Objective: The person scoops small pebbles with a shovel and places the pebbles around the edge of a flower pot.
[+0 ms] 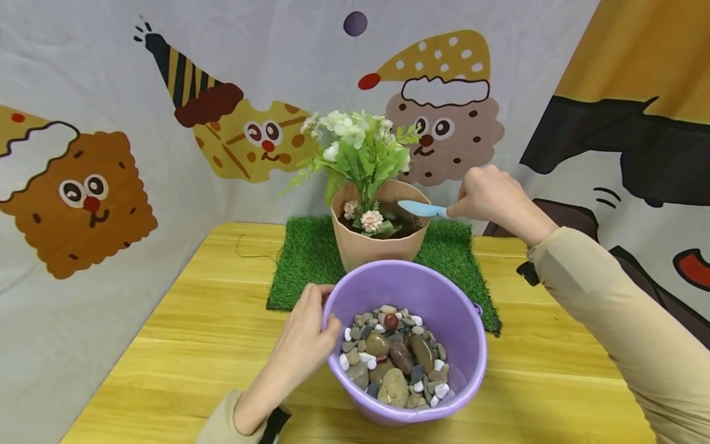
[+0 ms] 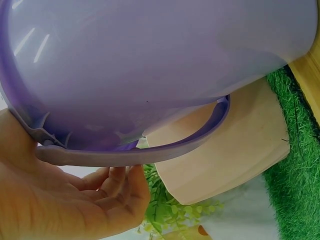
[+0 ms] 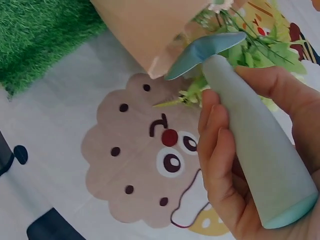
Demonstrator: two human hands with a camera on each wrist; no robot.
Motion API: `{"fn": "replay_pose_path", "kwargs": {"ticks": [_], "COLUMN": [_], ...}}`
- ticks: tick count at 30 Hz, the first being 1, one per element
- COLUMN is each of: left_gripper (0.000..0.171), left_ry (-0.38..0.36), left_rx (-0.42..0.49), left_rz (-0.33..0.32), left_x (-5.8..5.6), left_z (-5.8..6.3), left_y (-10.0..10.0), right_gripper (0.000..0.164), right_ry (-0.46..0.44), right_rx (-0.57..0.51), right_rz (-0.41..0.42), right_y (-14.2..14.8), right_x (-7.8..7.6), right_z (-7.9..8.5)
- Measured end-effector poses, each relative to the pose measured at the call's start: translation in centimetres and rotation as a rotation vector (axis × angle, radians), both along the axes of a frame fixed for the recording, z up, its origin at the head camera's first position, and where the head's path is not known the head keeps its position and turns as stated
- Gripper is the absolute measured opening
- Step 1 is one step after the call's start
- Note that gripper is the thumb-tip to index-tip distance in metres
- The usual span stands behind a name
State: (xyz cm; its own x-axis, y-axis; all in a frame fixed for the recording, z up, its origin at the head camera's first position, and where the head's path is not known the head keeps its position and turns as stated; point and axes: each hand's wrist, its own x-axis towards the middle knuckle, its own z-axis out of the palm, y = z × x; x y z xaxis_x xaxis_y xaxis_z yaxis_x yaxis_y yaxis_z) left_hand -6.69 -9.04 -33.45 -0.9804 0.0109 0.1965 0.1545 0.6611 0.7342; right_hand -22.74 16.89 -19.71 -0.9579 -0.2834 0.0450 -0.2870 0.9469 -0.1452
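Note:
My right hand (image 1: 488,194) grips the pale handle of a small light blue trowel (image 1: 418,208). The blade is at the mouth of a peach flowerpot (image 1: 379,250), over the dark soil inside. White flowers (image 1: 349,132) with green leaves grow up from the pot, and pink blossoms (image 1: 371,220) sit low near its front. At the left side of a purple bucket (image 1: 407,280), my left hand (image 1: 305,333) holds the rim. The bucket's handle (image 2: 125,157) hangs beside those fingers in the left wrist view. Several pebbles and larger stones (image 1: 394,387) lie in the bucket.
The pot stands on a green artificial grass mat (image 1: 305,271) upon a yellow wooden table (image 1: 211,345). The bucket is just in front of the pot and overlaps the mat in the head view. Behind the table hangs a cloth (image 1: 299,37) printed with cartoon biscuits.

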Motion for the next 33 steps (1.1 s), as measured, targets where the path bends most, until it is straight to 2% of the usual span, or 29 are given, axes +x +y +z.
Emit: {"fn": "replay_pose_path", "kwargs": {"ticks": [4, 11, 19, 23, 28, 33], "left_gripper": [0.046, 0.046, 0.046, 0.046, 0.046, 0.046], "left_ry": [0.001, 0.002, 0.004, -0.005, -0.005, -0.003], "left_rx": [-0.002, 0.0, 0.006, 0.009, 0.008, 0.003], "left_rz": [0.001, -0.005, -0.001, 0.001, 0.004, 0.007], "left_x": [0.1, 0.0, -0.1, 0.0, -0.1, -0.1], "left_z": [0.0, -0.1, 0.0, 0.0, 0.0, 0.0], "left_y": [-0.2, -0.2, -0.2, -0.2, -0.3, -0.2], "right_gripper": [0.018, 0.02, 0.021, 0.02, 0.016, 0.012], "right_ry": [0.004, 0.013, 0.026, 0.043, 0.013, -0.007], "right_rx": [-0.004, -0.001, -0.01, 0.001, 0.02, 0.044], "right_rz": [-0.008, 0.017, 0.01, 0.026, 0.05, 0.107], "right_y": [-0.2, 0.4, 1.3, 1.8, 2.4, 2.6], "right_x": [0.6, 1.6, 3.4, 4.5, 6.0, 7.4], "right_z": [0.5, 0.1, 0.3, 0.3, 0.2, -0.1]}}
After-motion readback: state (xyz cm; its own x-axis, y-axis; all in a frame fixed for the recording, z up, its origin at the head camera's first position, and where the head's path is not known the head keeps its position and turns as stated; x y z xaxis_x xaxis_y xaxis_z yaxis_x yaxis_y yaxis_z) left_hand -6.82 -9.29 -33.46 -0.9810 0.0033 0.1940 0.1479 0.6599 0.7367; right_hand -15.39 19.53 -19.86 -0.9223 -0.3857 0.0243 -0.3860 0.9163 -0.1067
